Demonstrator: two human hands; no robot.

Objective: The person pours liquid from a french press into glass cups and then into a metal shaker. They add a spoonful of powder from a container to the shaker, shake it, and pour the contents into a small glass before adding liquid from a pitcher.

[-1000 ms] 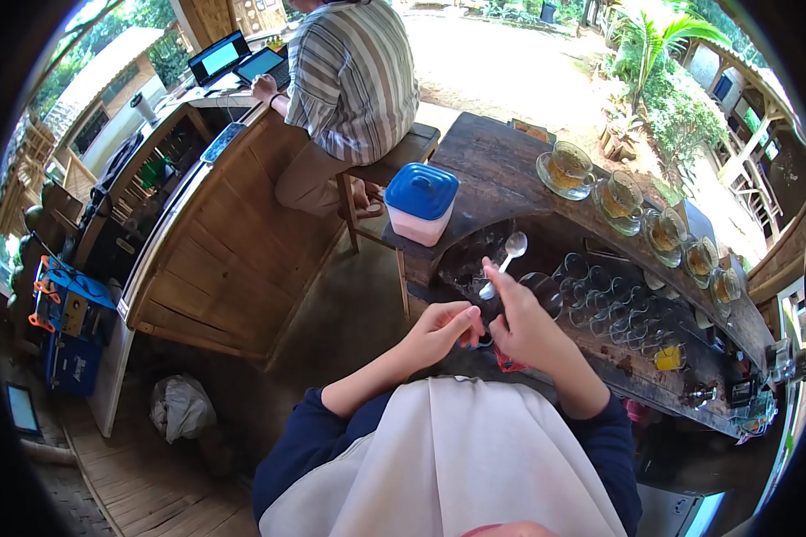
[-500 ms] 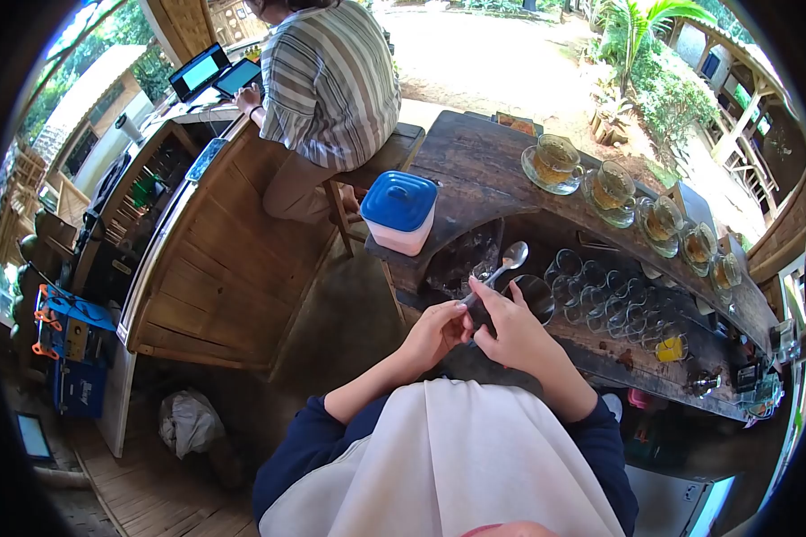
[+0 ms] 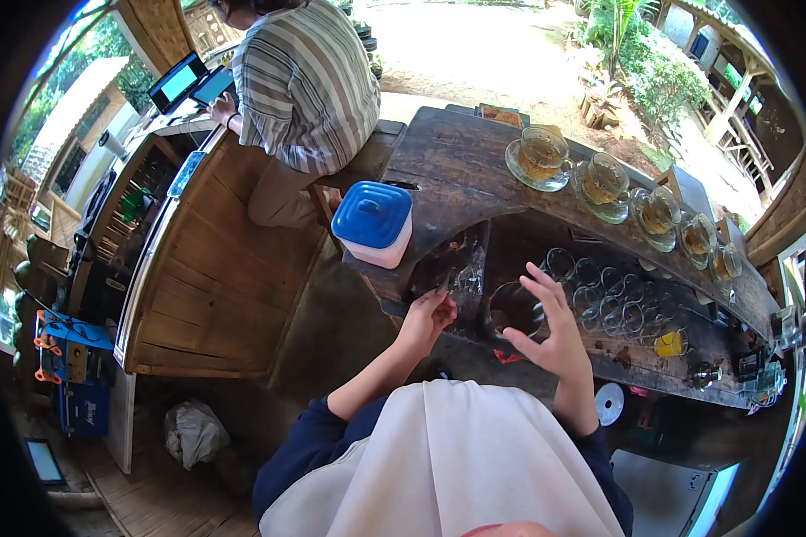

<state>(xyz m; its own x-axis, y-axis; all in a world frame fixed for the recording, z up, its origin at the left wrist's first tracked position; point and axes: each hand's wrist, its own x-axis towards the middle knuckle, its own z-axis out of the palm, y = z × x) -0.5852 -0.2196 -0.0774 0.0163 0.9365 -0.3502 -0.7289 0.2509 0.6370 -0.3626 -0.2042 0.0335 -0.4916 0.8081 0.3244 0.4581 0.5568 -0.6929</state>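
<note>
My left hand (image 3: 428, 322) is over the near edge of the dark wooden counter, its thumb and fingers pinched together. I cannot tell what, if anything, is between them. Just beyond the fingertips, small shiny items (image 3: 464, 279) lie on the lower shelf. My right hand (image 3: 553, 333) is raised with fingers spread and nothing in it. Between my hands stands a round, dark-looking glass container (image 3: 514, 310), its rim beside my right fingers and thumb. A white tub with a blue lid (image 3: 372, 217) sits on the counter corner, beyond my left hand.
Glass cups of amber drink on saucers (image 3: 540, 159) line the upper counter (image 3: 448, 148). Several clear glasses (image 3: 611, 295) stand on the lower shelf, near a yellow-filled glass (image 3: 669, 344). A person (image 3: 309, 85) in a striped shirt sits at a laptop (image 3: 177, 82).
My hands have moved apart, and the spoon I was holding no longer shows clearly. My right hand has shifted right and spread its fingers; the view has turned slightly right.
</note>
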